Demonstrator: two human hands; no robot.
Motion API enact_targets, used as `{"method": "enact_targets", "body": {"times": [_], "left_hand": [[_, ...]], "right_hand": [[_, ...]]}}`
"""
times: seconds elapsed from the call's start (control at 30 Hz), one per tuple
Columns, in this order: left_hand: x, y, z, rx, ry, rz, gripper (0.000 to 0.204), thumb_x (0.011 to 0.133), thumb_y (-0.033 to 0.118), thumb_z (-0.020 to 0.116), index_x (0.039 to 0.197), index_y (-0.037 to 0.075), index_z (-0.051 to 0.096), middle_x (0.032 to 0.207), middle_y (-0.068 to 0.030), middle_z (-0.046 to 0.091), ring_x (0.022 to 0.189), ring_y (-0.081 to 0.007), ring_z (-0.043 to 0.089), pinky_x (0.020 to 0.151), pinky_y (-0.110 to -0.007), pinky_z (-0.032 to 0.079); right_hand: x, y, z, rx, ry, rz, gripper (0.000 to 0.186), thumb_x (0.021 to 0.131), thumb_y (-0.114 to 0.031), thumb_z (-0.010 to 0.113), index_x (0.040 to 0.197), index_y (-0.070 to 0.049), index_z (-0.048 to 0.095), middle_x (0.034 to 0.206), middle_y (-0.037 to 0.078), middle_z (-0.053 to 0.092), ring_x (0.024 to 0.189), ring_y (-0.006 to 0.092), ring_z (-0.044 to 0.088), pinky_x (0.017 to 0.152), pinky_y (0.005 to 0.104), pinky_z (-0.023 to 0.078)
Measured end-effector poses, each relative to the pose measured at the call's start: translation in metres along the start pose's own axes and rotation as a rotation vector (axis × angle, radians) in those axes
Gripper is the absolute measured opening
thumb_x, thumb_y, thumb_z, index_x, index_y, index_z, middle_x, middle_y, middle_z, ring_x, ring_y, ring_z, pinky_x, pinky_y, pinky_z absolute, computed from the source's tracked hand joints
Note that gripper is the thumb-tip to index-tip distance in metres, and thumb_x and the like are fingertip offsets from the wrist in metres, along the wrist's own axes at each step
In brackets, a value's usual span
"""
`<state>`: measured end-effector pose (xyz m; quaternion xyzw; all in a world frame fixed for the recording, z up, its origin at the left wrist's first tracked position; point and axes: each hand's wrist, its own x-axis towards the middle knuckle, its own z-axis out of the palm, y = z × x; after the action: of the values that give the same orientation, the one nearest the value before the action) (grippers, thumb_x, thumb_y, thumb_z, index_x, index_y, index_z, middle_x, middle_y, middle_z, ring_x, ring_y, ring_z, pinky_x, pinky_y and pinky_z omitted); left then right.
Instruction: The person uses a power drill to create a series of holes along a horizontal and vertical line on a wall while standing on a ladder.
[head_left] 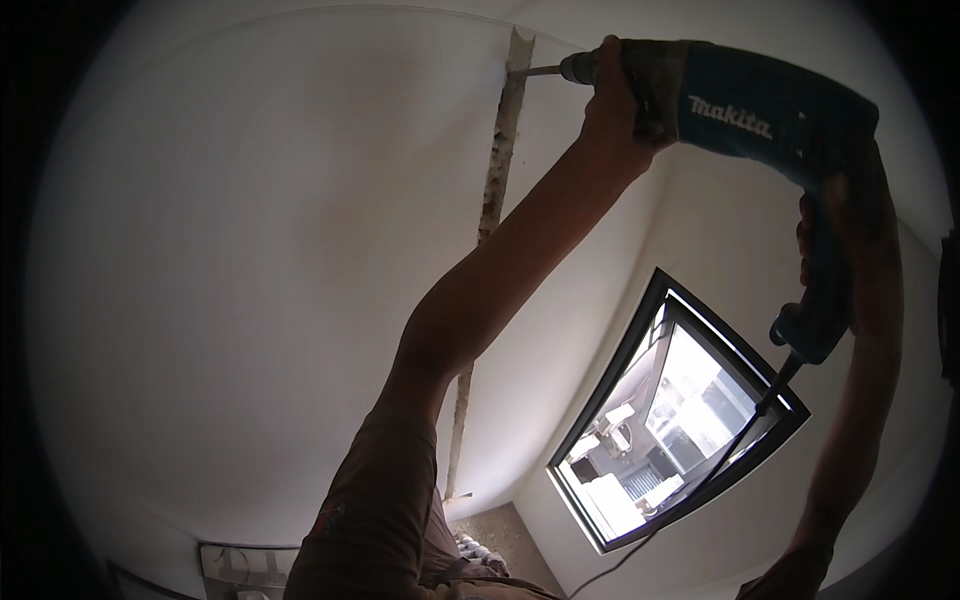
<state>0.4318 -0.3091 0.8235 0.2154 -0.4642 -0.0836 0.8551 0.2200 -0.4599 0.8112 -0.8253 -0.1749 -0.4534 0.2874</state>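
A teal and black rotary hammer [745, 105] is held up high, nose to the left. Its thin metal bit [543, 71] reaches the upper part of a rough groove [497, 165] cut down the white wall. My left hand [613, 108] is wrapped round the tool's front end, just behind the chuck [577, 69]. At the back, my right hand [852, 225] grips the handle, its fingers on the trigger side. Whether the bit is turning cannot be told. From the handle's base hangs a black power cord [735, 440].
An open black-framed window [680, 410] lies in the right-hand wall, with bright light and building parts beyond. Low down, the groove ends near a brownish floor patch [515, 540]. A pale boxy object [245, 570] is at the lower left. The cord runs down past the window.
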Motion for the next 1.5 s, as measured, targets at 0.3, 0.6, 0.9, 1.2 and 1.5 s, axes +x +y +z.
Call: {"method": "enact_targets", "body": {"times": [0.3,0.6,0.9,1.2,1.5], "left_hand": [[-0.013,-0.003,0.010,0.013,-0.032,0.009,0.060,0.095,0.057,0.024,0.135,0.014,0.038,0.128,-0.0100,0.047,0.122,-0.0262,0.046,0.099,-0.046,0.043],[-0.006,-0.013,0.017,0.015,0.041,-0.029,0.060,0.094,0.057,0.029,0.130,0.010,0.040,0.126,-0.0105,0.047,0.118,-0.0261,0.049,0.097,-0.045,0.046],[0.013,-0.010,-0.008,-0.022,-0.094,0.050,0.061,0.095,0.058,0.027,0.131,0.011,0.039,0.126,-0.0100,0.048,0.119,-0.0265,0.048,0.098,-0.047,0.044],[-0.009,-0.035,0.005,0.044,-0.019,-0.079,0.062,0.095,0.058,0.029,0.136,0.012,0.034,0.131,-0.0113,0.046,0.122,-0.0265,0.047,0.101,-0.048,0.043],[-0.004,-0.021,0.015,0.092,-0.048,0.006,0.064,0.094,0.058,0.033,0.136,0.010,0.033,0.130,-0.0115,0.045,0.119,-0.0263,0.048,0.100,-0.046,0.044]], "right_hand": [[-0.007,-0.004,-0.007,-0.020,0.035,-0.019,0.070,0.081,-0.063,0.056,0.130,-0.013,0.044,0.091,0.011,0.065,0.079,0.0176,0.068,0.054,0.0294,0.057],[-0.012,0.009,-0.013,0.051,0.025,-0.048,0.066,0.082,-0.060,0.058,0.127,-0.013,0.045,0.088,0.009,0.064,0.075,0.0167,0.067,0.054,0.0298,0.057],[0.005,0.019,0.002,0.009,0.035,-0.012,0.061,0.083,-0.057,0.059,0.125,-0.015,0.047,0.072,0.005,0.059,0.058,0.0125,0.062,0.050,0.0266,0.053],[-0.023,0.029,-0.017,0.151,0.010,-0.001,0.064,0.084,-0.057,0.058,0.127,-0.012,0.045,0.092,0.010,0.065,0.081,0.0171,0.068,0.057,0.0306,0.058],[-0.016,0.039,-0.018,0.220,0.000,-0.090,0.061,0.085,-0.051,0.061,0.130,-0.013,0.043,0.092,0.011,0.065,0.082,0.0187,0.068,0.057,0.0301,0.058]]}}
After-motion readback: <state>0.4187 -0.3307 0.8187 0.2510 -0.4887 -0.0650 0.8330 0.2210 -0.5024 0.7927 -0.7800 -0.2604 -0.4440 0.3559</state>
